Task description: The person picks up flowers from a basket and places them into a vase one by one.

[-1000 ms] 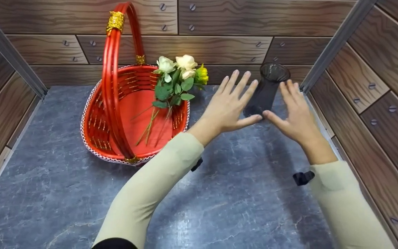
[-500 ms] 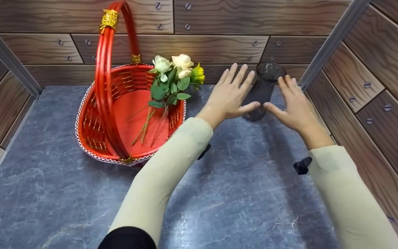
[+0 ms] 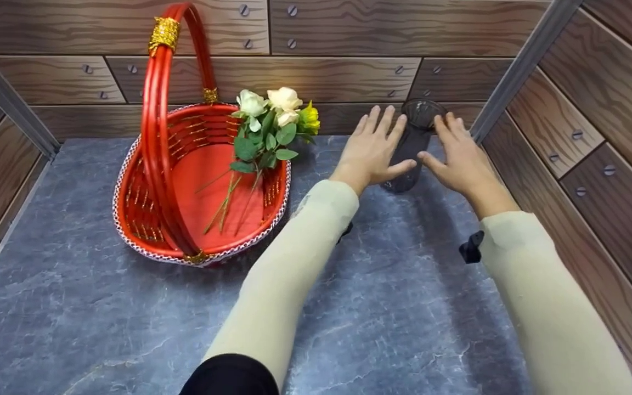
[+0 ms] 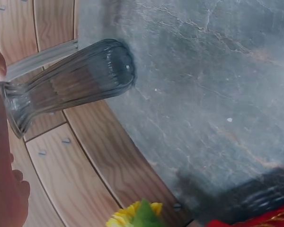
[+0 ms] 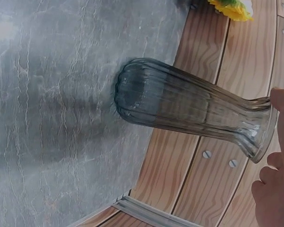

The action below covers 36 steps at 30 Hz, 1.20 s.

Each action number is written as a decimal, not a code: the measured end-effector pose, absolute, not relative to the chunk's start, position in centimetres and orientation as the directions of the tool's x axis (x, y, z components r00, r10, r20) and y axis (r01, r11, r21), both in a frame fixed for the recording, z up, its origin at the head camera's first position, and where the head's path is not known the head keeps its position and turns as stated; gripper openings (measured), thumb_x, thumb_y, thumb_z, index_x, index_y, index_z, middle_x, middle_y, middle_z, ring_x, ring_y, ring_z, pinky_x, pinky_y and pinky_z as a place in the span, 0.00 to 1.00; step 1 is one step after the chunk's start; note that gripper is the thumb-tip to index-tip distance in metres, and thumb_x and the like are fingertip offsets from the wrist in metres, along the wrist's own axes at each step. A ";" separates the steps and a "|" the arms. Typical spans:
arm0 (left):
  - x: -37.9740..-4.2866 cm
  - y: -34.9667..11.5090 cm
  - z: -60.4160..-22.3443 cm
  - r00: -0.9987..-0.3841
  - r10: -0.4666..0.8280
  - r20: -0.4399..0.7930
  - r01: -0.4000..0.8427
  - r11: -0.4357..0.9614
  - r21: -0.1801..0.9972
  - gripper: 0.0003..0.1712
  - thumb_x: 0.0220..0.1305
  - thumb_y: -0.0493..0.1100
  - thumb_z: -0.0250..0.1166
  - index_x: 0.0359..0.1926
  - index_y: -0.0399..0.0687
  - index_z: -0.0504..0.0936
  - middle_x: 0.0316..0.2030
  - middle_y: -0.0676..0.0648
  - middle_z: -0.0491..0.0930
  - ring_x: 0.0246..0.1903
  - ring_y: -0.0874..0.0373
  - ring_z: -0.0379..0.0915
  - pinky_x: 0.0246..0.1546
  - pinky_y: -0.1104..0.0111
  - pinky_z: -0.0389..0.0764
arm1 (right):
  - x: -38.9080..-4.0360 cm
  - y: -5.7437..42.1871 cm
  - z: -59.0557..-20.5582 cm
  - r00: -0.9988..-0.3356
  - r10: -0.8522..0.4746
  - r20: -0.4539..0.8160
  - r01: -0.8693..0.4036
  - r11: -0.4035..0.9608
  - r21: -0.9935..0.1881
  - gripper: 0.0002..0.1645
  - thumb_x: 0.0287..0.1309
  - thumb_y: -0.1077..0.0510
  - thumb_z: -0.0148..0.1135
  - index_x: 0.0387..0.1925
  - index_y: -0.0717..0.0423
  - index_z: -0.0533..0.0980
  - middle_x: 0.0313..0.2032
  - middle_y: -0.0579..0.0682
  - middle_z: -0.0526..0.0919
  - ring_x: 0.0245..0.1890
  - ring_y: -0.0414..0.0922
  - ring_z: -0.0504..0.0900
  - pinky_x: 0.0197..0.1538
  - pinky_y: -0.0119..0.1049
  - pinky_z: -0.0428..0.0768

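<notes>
A tall fluted vase [image 3: 416, 144] of smoky see-through glass stands upright on the grey marbled table at the back right. My left hand [image 3: 373, 148] is at the vase's left, and my right hand [image 3: 463, 162] at its right. Both have straight, spread fingers and overlap the vase's edges in the head view. The thumb tips point at each other in front of it. In the left wrist view the vase [image 4: 78, 78] flares at the mouth, close by the hand [image 4: 5, 161]. From the right wrist, the right hand [image 5: 280, 189] shows beside the vase's rim [image 5: 267, 130].
To the left stands a red woven basket [image 3: 198, 192] with a tall arched handle [image 3: 157, 120]. Several flowers [image 3: 272, 129], cream, white and yellow, lean over its right side, stems inside. Wood-patterned walls [image 3: 338, 79] close in the table at the back and sides.
Both hands have reached a little further forward around the vase, arms stretching out. The head view has shifted slightly to the right; basket and flowers keep their places.
</notes>
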State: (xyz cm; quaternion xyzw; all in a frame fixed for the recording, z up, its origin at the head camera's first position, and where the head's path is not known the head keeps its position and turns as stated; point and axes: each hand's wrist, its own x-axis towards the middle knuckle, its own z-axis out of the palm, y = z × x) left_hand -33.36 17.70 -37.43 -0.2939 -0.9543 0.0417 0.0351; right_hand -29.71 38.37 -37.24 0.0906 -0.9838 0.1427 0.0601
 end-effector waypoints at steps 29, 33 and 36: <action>-36.4 21.1 -37.2 -0.791 0.611 0.000 0.609 0.788 -0.094 0.50 0.71 0.74 0.32 0.79 0.54 0.26 0.79 0.47 0.25 0.78 0.52 0.21 0.77 0.59 0.33 | -33.1 38.9 -36.3 -0.984 -0.164 0.076 -0.179 0.946 -0.269 0.38 0.78 0.48 0.40 0.79 0.57 0.41 0.78 0.61 0.32 0.77 0.62 0.34 0.75 0.61 0.42; -36.5 21.6 -37.0 -0.808 0.589 -0.001 0.586 0.804 -0.097 0.49 0.72 0.73 0.34 0.79 0.54 0.26 0.79 0.47 0.25 0.78 0.52 0.21 0.77 0.59 0.32 | -33.6 38.5 -36.5 -0.981 -0.179 0.074 -0.192 0.946 -0.260 0.39 0.78 0.49 0.41 0.79 0.57 0.41 0.78 0.62 0.32 0.77 0.61 0.31 0.76 0.58 0.39; -36.5 22.2 -37.0 -0.812 0.584 0.008 0.580 0.809 -0.097 0.49 0.74 0.71 0.37 0.79 0.53 0.27 0.79 0.46 0.26 0.78 0.51 0.21 0.77 0.59 0.32 | -33.8 38.4 -36.7 -0.977 -0.184 0.109 -0.205 0.947 -0.245 0.38 0.77 0.51 0.43 0.79 0.59 0.44 0.78 0.65 0.35 0.77 0.61 0.32 0.77 0.56 0.37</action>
